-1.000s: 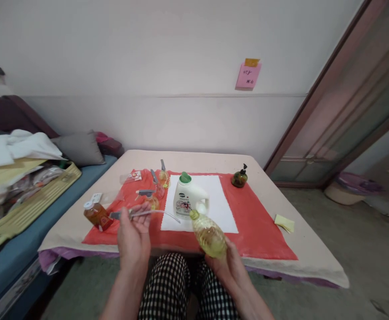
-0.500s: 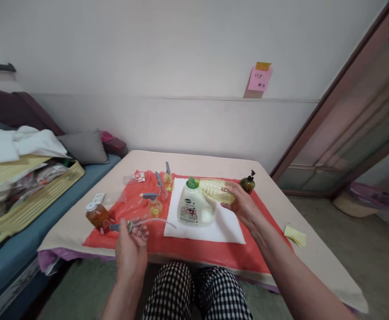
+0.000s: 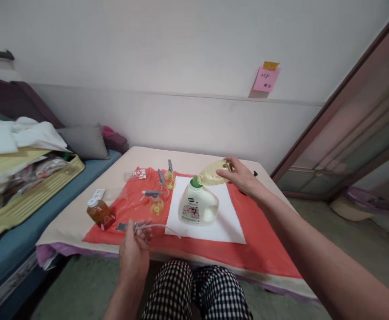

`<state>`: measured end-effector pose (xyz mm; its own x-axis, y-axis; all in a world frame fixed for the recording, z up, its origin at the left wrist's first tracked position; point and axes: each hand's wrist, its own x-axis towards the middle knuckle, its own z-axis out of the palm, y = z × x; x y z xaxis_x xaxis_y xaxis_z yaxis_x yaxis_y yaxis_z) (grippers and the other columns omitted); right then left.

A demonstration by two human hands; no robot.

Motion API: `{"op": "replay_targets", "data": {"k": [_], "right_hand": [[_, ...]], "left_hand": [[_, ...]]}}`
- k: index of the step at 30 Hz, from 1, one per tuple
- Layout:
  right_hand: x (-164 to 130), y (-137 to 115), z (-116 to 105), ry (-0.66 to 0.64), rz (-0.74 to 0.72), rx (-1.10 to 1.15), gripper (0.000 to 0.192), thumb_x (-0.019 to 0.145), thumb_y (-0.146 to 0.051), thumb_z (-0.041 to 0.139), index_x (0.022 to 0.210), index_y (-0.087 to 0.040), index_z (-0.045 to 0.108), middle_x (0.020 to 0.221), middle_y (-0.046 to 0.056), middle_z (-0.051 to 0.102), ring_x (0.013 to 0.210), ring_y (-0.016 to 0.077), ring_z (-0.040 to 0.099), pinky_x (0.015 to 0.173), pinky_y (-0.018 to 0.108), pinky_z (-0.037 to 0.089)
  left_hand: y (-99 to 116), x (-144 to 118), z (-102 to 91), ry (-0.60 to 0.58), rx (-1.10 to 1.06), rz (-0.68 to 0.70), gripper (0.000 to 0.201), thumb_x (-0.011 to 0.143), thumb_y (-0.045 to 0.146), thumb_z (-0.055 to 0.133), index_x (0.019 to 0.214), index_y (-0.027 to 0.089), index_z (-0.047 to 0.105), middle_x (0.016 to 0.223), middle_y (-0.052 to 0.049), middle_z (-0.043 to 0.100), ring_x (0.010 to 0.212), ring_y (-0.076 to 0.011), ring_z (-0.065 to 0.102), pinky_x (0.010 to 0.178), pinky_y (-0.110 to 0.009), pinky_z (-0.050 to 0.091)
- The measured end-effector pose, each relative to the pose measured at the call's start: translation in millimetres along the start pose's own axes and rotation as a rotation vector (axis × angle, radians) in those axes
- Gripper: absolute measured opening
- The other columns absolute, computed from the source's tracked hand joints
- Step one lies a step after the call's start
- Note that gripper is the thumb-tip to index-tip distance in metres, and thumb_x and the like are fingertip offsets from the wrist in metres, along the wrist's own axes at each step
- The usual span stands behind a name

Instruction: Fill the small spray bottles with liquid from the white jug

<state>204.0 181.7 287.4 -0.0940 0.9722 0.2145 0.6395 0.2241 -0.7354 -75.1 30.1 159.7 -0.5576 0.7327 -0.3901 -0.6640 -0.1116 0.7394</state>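
My right hand (image 3: 236, 173) is closed round the base of a clear yellowish plastic bottle (image 3: 210, 173). The bottle is tipped to the left, its neck at the green mouth of a large whitish jug (image 3: 194, 206). The jug stands upright on a white cloth (image 3: 229, 226). In my left hand (image 3: 137, 240), palm up and fingers curled, is a trigger spray head (image 3: 127, 227) with a long thin tube pointing right. Beyond that hand, several yellowish spray bottles with grey triggers, among them a near spray bottle (image 3: 156, 206), rest on the red cloth (image 3: 134, 195).
An amber jar (image 3: 100, 214) with a white lid leans at the table's left, beside a small white box (image 3: 98, 194). A clear plastic packet (image 3: 134, 174) lies behind. My right arm mostly hides a dark pump bottle (image 3: 254, 173). A bed (image 3: 10, 235) adjoins the left side.
The yellow bottle has tilted further, its base raised above the jug's mouth, with my right hand higher. My left hand still holds the spray head. The whole view has shifted slightly.
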Motion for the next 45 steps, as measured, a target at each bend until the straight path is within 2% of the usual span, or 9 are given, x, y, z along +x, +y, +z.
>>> {"op": "replay_targets", "data": {"k": [5,12,19,30,33,35,38,42,45], "right_hand": [[8,-20,7,0.026,-0.09,-0.096,0.066,0.075,-0.052,0.067,0.131,-0.021,0.05,0.118,0.011,0.063,0.107,0.0297,0.059,0.092,0.045,0.047],[3,-34,15,0.028,-0.151,-0.094,0.062,0.078,-0.047,0.065,0.133,-0.021,0.049,0.128,0.013,0.06,0.114,0.0312,0.057,0.098,0.049,0.044],[3,-29,16,0.029,-0.176,-0.078,0.064,0.078,-0.049,0.065,0.133,-0.023,0.049,0.13,0.013,0.058,0.118,0.0316,0.056,0.102,0.051,0.042],[-5,-13,17,0.059,-0.143,0.0,0.066,0.077,-0.053,0.064,0.133,-0.02,0.047,0.132,0.014,0.057,0.122,0.0308,0.053,0.105,0.049,0.04],[-12,3,17,0.087,-0.074,0.106,0.065,0.076,-0.053,0.069,0.129,-0.022,0.049,0.127,0.011,0.058,0.118,0.0294,0.054,0.105,0.05,0.04],[-20,18,19,0.115,0.048,0.359,0.064,0.07,-0.05,0.078,0.123,-0.024,0.053,0.123,0.007,0.059,0.113,0.0271,0.056,0.101,0.048,0.045],[-38,41,27,0.14,0.268,0.819,0.058,0.064,-0.04,0.085,0.112,-0.025,0.056,0.116,0.003,0.061,0.101,0.0205,0.061,0.084,0.034,0.056],[-68,65,42,0.068,0.494,1.106,0.031,0.081,-0.038,0.072,0.1,-0.019,0.057,0.091,0.005,0.066,0.076,0.0161,0.066,0.069,0.029,0.059],[-98,75,53,-0.021,0.64,1.276,0.022,0.092,-0.038,0.056,0.097,-0.017,0.056,0.085,0.01,0.069,0.074,0.018,0.069,0.067,0.03,0.061]], "left_hand": [[2,-1,-5.2,-0.013,0.012,-0.005,0.029,0.095,0.034,0.051,0.081,0.013,0.065,0.08,-0.005,0.072,0.058,-0.0091,0.061,0.052,-0.02,0.049],[5,0,-9.9,-0.003,0.001,-0.042,0.027,0.093,0.033,0.054,0.081,0.012,0.066,0.076,-0.005,0.071,0.057,-0.0088,0.06,0.051,-0.019,0.048],[4,2,-16.7,-0.006,-0.003,-0.045,0.026,0.092,0.033,0.057,0.082,0.012,0.067,0.078,-0.005,0.072,0.058,-0.0086,0.062,0.052,-0.019,0.049],[10,-12,-11.8,-0.012,0.006,-0.039,0.024,0.095,0.03,0.053,0.083,0.013,0.065,0.081,-0.006,0.072,0.058,-0.0089,0.062,0.051,-0.019,0.048],[10,-17,-11.1,-0.033,0.0,-0.035,0.023,0.094,0.03,0.054,0.083,0.013,0.065,0.079,-0.005,0.071,0.058,-0.0092,0.061,0.051,-0.02,0.049],[10,-21,-10.5,-0.051,-0.002,-0.03,0.023,0.093,0.031,0.055,0.083,0.013,0.065,0.079,-0.004,0.071,0.057,-0.0091,0.06,0.05,-0.02,0.048],[10,-28,-8.5,-0.07,-0.001,-0.013,0.023,0.093,0.032,0.057,0.083,0.013,0.065,0.082,-0.005,0.071,0.057,-0.0086,0.06,0.051,-0.019,0.049],[10,-41,-2.1,-0.09,-0.028,0.016,0.022,0.093,0.029,0.057,0.082,0.012,0.066,0.082,-0.007,0.071,0.06,-0.0086,0.061,0.056,-0.018,0.052],[11,-50,6.6,-0.087,-0.085,0.051,0.023,0.096,0.023,0.051,0.082,0.012,0.066,0.079,-0.006,0.07,0.064,-0.0093,0.063,0.06,-0.019,0.055]]}}
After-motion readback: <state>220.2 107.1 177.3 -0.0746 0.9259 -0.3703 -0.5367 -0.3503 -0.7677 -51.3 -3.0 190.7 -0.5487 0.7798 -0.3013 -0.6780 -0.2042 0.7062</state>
